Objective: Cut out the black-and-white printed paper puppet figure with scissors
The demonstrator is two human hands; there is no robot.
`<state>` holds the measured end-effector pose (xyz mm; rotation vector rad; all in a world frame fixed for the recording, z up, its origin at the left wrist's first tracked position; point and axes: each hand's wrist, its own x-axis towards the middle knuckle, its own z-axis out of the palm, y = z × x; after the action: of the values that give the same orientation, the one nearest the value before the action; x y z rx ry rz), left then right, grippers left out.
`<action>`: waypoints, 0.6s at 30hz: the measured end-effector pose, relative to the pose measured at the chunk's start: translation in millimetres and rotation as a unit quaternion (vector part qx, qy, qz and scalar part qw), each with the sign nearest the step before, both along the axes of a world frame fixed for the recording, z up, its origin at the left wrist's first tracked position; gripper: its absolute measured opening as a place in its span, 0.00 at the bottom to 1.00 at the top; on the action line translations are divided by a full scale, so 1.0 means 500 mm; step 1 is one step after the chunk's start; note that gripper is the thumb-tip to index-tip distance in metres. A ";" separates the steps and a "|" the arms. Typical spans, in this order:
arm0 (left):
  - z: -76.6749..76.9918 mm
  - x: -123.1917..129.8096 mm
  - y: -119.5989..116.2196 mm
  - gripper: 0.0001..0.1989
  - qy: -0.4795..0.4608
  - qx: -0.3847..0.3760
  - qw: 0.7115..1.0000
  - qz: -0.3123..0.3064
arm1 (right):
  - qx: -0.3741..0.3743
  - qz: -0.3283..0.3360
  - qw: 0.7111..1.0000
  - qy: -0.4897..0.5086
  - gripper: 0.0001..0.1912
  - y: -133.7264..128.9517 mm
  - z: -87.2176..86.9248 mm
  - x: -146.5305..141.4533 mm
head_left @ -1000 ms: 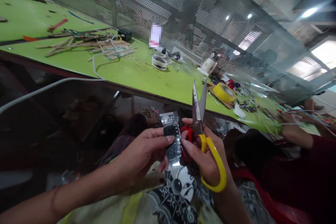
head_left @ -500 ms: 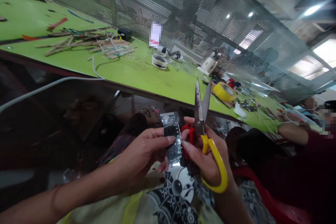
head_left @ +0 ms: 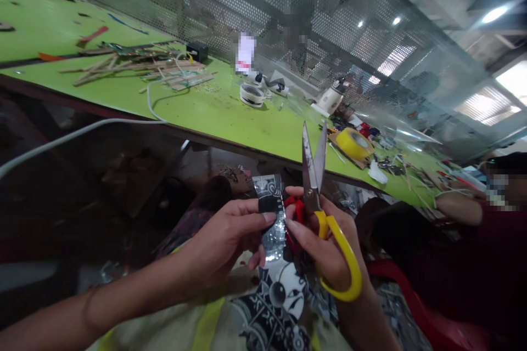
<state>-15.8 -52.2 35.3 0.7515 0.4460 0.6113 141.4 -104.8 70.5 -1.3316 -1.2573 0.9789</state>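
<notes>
My left hand [head_left: 230, 233] pinches a narrow, glossy black strip [head_left: 272, 238] with pale printed patterns, its thumb lying across the front. The strip stands roughly upright over my lap. My right hand [head_left: 329, 244] holds a pair of scissors [head_left: 312, 192] with one yellow and one red handle. Their blades point upward and are spread apart, with nothing visible between them. My right fingertips are at the strip's right edge; whether they grip it is hard to tell. Just below, a black and white cartoon print [head_left: 284, 296] lies over my pale clothing.
A green table [head_left: 214, 115] runs across in front, with wooden sticks [head_left: 111, 66], white tape [head_left: 252, 95], yellow tape [head_left: 352, 143] and a lit phone [head_left: 246, 54]. A white cable [head_left: 82, 137] hangs off its edge. Another person in a dark red sleeve [head_left: 498, 225] sits at the right.
The scissors have tilted slightly left, and their blades seem a little closer together. Both hands keep the same hold. The view has shifted slightly.
</notes>
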 end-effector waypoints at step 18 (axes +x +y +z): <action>0.002 0.002 -0.008 0.08 -0.004 0.056 0.998 0.021 | 0.139 -0.067 0.977 -0.146 0.16 -0.005 -0.014 -0.018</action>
<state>-14.7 -56.0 36.2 0.8469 0.4229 0.6829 132.4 -107.2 63.6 -1.3492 -1.4437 0.5005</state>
